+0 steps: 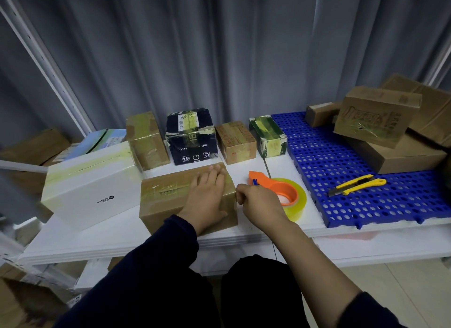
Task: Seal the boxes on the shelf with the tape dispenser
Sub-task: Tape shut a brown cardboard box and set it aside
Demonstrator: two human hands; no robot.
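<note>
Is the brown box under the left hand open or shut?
Shut: on the brown box the flaps lie flat under tape; the left hand rests flat on top.

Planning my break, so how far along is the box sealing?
Looks done: the back row of four small boxes and the white flat box carry yellowish tape. In hand: left hand presses the brown cardboard box, right hand at its edge beside the orange tape dispenser. Left: possibly the brown stacked boxes; unclear.

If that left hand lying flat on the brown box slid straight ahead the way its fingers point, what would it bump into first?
The left hand would probably meet the small brown box with red print first, or graze the black box beside it.
</note>
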